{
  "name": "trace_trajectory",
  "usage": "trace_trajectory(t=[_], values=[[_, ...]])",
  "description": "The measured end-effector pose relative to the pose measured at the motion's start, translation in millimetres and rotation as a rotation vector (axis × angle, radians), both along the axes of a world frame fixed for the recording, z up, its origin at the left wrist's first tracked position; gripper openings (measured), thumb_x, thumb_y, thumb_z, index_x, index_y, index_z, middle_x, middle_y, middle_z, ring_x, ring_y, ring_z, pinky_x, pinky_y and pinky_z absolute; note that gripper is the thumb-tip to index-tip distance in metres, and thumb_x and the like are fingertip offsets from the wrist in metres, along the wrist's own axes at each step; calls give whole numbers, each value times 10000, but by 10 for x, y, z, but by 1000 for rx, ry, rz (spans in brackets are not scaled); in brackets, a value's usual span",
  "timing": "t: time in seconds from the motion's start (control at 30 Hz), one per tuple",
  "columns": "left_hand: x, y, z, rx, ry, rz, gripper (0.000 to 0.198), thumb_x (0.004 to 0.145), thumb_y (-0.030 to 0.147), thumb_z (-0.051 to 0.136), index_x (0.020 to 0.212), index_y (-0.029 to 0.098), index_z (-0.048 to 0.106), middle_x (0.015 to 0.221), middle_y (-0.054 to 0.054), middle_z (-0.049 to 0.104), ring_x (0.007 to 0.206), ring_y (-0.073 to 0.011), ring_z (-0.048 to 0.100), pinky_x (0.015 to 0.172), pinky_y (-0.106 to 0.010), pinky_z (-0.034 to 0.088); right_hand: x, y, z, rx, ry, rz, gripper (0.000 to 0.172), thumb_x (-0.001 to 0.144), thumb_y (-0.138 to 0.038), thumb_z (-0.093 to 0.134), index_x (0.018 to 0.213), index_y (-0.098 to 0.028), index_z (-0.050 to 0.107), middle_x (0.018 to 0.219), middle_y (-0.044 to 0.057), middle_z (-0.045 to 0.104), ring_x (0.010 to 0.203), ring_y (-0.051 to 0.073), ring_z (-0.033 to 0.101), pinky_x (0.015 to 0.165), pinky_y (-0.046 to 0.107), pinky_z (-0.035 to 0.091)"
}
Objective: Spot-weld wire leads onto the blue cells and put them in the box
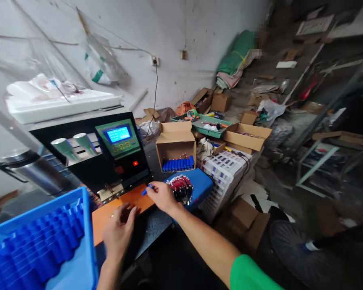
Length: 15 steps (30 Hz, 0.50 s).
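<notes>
My right hand (161, 196) is pinched on a small blue cylinder (146, 189), holding it over the orange plate (109, 211) in front of a black machine (109, 155) with a lit blue screen. My left hand (118, 229) rests on the orange plate with fingers curled down; whether it holds anything is hidden. Just right of my right hand lies a bundle of red and black wired parts (181, 187) on a blue surface (202, 183).
A blue tray (87, 241) packed with blue cylinders sits at the lower left. A cardboard box (175, 147) holding a row of blue cylinders stands behind the blue surface. More boxes, a white crate (226, 169) and a green tray (211, 125) clutter the floor beyond.
</notes>
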<state>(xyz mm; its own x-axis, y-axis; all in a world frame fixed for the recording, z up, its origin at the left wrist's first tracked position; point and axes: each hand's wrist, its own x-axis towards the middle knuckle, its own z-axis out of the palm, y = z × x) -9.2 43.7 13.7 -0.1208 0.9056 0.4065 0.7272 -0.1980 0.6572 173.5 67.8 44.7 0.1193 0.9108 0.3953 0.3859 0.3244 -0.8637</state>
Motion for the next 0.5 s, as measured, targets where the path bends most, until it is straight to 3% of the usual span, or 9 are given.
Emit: trace_trajectory(t=[0.13, 0.27, 0.37, 0.5], values=[[19, -1, 13, 29, 84, 23, 436, 822, 612, 532, 1001, 242, 677, 931, -37, 742, 822, -227, 691, 706, -315, 495, 784, 122, -67, 150, -60, -238, 303, 908, -308, 572, 1140, -195, 729, 938, 91, 703, 818, 188, 651, 790, 280, 521], [52, -7, 41, 83, 154, 56, 405, 838, 587, 509, 953, 243, 689, 900, -37, 742, 780, -222, 678, 656, -304, 461, 1444, 251, -193, 238, -307, -381, 398, 961, -284, 486, 1305, -158, 643, 1047, 134, 660, 968, 213, 645, 921, 318, 508], [52, -7, 55, 73, 187, 49, 392, 857, 563, 508, 973, 235, 691, 919, -37, 743, 771, -204, 670, 652, -289, 449, 1678, 354, -302, 111, -559, -425, 423, 979, -250, 445, 1359, -139, 594, 1054, 143, 646, 978, 227, 650, 904, 329, 517], [9, -4, 35, 86, 218, 27, 374, 873, 543, 519, 1002, 234, 686, 958, -34, 743, 815, -197, 675, 682, -280, 454, 1704, 456, -345, -189, -848, -433, 453, 997, -220, 403, 1430, -158, 520, 1109, 152, 636, 884, 219, 678, 815, 310, 533]])
